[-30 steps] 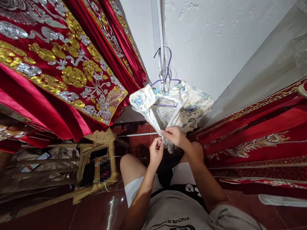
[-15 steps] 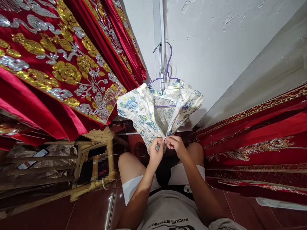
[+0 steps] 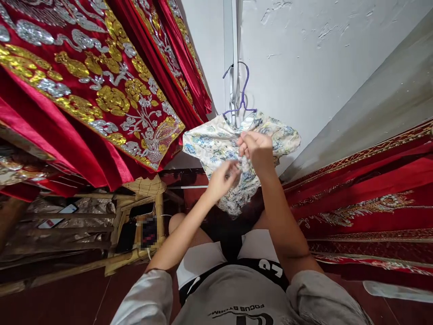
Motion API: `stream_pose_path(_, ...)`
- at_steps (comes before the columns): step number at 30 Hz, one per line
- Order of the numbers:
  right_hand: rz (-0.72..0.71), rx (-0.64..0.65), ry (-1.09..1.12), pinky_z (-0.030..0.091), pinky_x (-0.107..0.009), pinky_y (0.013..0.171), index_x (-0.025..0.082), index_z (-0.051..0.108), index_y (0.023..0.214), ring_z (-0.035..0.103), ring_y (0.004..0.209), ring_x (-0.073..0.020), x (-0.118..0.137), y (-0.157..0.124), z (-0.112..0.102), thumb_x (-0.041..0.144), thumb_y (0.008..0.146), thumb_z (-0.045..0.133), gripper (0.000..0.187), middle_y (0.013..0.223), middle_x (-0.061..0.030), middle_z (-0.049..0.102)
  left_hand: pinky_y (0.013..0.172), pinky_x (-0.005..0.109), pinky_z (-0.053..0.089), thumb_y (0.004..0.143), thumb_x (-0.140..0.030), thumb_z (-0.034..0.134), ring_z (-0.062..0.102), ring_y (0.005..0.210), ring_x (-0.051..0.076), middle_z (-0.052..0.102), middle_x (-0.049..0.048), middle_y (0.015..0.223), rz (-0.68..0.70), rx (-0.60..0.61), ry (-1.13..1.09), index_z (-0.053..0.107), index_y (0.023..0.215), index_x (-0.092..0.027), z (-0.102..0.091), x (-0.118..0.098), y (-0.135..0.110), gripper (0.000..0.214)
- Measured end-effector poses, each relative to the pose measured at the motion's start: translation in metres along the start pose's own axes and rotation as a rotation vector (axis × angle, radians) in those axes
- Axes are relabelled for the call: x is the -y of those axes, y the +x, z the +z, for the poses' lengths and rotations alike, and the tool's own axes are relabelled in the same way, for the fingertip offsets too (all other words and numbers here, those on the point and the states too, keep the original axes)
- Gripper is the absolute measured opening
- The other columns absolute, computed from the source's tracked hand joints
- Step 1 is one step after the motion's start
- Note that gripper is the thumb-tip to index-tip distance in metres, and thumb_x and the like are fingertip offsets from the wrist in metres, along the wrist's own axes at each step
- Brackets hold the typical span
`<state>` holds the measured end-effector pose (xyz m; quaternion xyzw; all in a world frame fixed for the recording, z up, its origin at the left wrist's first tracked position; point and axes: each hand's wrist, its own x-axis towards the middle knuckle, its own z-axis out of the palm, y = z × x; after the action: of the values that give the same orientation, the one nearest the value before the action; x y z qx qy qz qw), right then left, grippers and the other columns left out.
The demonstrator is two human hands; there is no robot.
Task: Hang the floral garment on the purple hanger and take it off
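Observation:
A short-sleeved floral top [image 3: 216, 140], white with blue and yellow flowers, hangs from a purple hanger [image 3: 242, 95] in front of me. Its front edges lie together, and the lower part is gathered. My right hand [image 3: 257, 146] is up at the neckline with thumb and fingers pinched together; what they grip is too small to make out. Lower down, my left hand [image 3: 223, 178] is at the middle of the front with curled fingers. Blur hides whether those fingers hold the cloth.
Red cloth with gold and silver sequins [image 3: 115, 99] hangs at the left. More red beaded cloth [image 3: 372, 203] hangs at the right. A bamboo stand [image 3: 158, 203] with phones is low on the left. The hanger hooks onto a pale strap [image 3: 233, 45] by the white wall [image 3: 287, 67].
My right hand has risen from the bottom of the V-shaped opening to the neckline, and the opening has closed. My left hand has moved up slightly. The view has shifted a little.

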<state>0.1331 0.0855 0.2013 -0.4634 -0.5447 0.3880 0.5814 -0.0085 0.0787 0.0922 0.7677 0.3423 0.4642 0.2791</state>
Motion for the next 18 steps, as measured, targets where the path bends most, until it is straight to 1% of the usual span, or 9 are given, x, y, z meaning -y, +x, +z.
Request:
stream_pose_path(2, 0.004, 0.004, -0.03, 0.035, -0.023, 0.048, 0.02, 0.06, 0.072, 0.04, 0.045, -0.0084, -0.006, -0.013, 0.001, 0.041, 0.099, 0.053, 0.035, 0.054, 0.0032, 0.053, 0.084, 0.031, 0.051, 0.102, -0.029, 0.055, 0.067, 0.087, 0.018, 0.071, 0.0047, 0.098, 0.086, -0.183, 0.039, 0.059, 0.132, -0.021, -0.022, -0.02, 0.032, 0.032)
stream_pose_path(4, -0.014, 0.006, -0.049, 0.036, -0.024, 0.05, 0.02, 0.06, 0.072, 0.041, 0.046, -0.0089, -0.007, -0.018, 0.0, 0.041, 0.1, 0.052, 0.035, 0.054, 0.0032, 0.053, 0.085, 0.031, 0.051, 0.104, -0.031, 0.053, 0.066, 0.089, 0.017, 0.07, 0.0054, 0.099, 0.172, -0.186, 0.127, 0.064, 0.122, -0.019, -0.034, -0.04, 0.058, 0.024)
stream_pose_path(7, -0.044, -0.013, -0.075, 0.036, -0.024, 0.052, 0.021, 0.06, 0.072, 0.043, 0.047, -0.0097, -0.007, -0.012, -0.003, 0.042, 0.1, 0.052, 0.035, 0.054, 0.0034, 0.052, 0.082, 0.03, 0.049, 0.104, -0.033, 0.053, 0.063, 0.086, 0.016, 0.069, 0.0049, 0.091, 0.22, -0.14, 0.246, 0.066, 0.099, -0.017, -0.039, -0.061, 0.078, 0.022)
stream_pose_path(8, -0.051, -0.021, -0.09, 0.036, -0.025, 0.052, 0.02, 0.061, 0.072, 0.043, 0.047, -0.0103, -0.009, -0.009, -0.005, 0.041, 0.099, 0.053, 0.036, 0.054, 0.0032, 0.052, 0.081, 0.03, 0.049, 0.104, -0.033, 0.054, 0.062, 0.085, 0.016, 0.068, 0.0043, 0.089, 0.219, -0.155, 0.257, 0.066, 0.095, -0.017, -0.039, -0.065, 0.08, 0.022)
stream_pose_path(10, -0.047, -0.029, -0.141, 0.037, -0.027, 0.053, 0.02, 0.062, 0.069, 0.045, 0.048, -0.0116, -0.021, -0.007, -0.008, 0.039, 0.098, 0.054, 0.036, 0.053, 0.0023, 0.052, 0.08, 0.029, 0.048, 0.104, -0.035, 0.056, 0.062, 0.084, 0.015, 0.067, 0.0028, 0.088, 0.209, -0.257, 0.232, 0.065, 0.094, -0.018, -0.045, -0.066, 0.083, 0.022)
stream_pose_path(13, 0.059, -0.04, -0.208, 0.036, -0.029, 0.054, 0.02, 0.06, 0.059, 0.044, 0.046, -0.0125, -0.052, -0.017, -0.012, 0.035, 0.093, 0.057, 0.037, 0.048, 0.0017, 0.05, 0.08, 0.028, 0.048, 0.101, -0.037, 0.062, 0.059, 0.084, 0.013, 0.065, 0.0009, 0.089, 0.211, -0.563, 0.127, 0.063, 0.095, -0.019, -0.077, -0.044, 0.087, 0.02)
stream_pose_path(16, 0.164, -0.04, -0.104, 0.035, -0.028, 0.052, 0.021, 0.057, 0.055, 0.042, 0.044, -0.0123, -0.082, -0.042, -0.009, 0.038, 0.088, 0.058, 0.037, 0.043, 0.0028, 0.046, 0.08, 0.024, 0.047, 0.099, -0.027, 0.065, 0.053, 0.078, 0.01, 0.058, -0.0021, 0.081, 0.135, -0.838, -0.131, 0.057, 0.087, -0.018, -0.122, 0.005, 0.085, 0.017)
stream_pose_path(17, 0.177, -0.023, -0.052, 0.035, -0.028, 0.051, 0.021, 0.057, 0.056, 0.042, 0.044, -0.0121, -0.088, -0.052, -0.006, 0.039, 0.088, 0.058, 0.037, 0.043, 0.003, 0.046, 0.081, 0.023, 0.047, 0.103, -0.026, 0.057, 0.05, 0.073, 0.009, 0.053, -0.0038, 0.076, 0.014, -0.792, -0.279, 0.052, 0.082, -0.019, -0.134, 0.023, 0.08, 0.023)
stream_pose_path(18, 0.181, -0.003, -0.012, 0.034, -0.028, 0.05, 0.021, 0.057, 0.057, 0.042, 0.044, -0.0118, -0.093, -0.061, -0.002, 0.041, 0.087, 0.058, 0.036, 0.043, 0.0031, 0.046, 0.083, 0.025, 0.049, 0.107, -0.026, 0.045, 0.05, 0.07, 0.009, 0.051, -0.0038, 0.071, -0.058, -0.72, -0.328, 0.046, 0.077, -0.02, -0.14, 0.039, 0.072, 0.03)
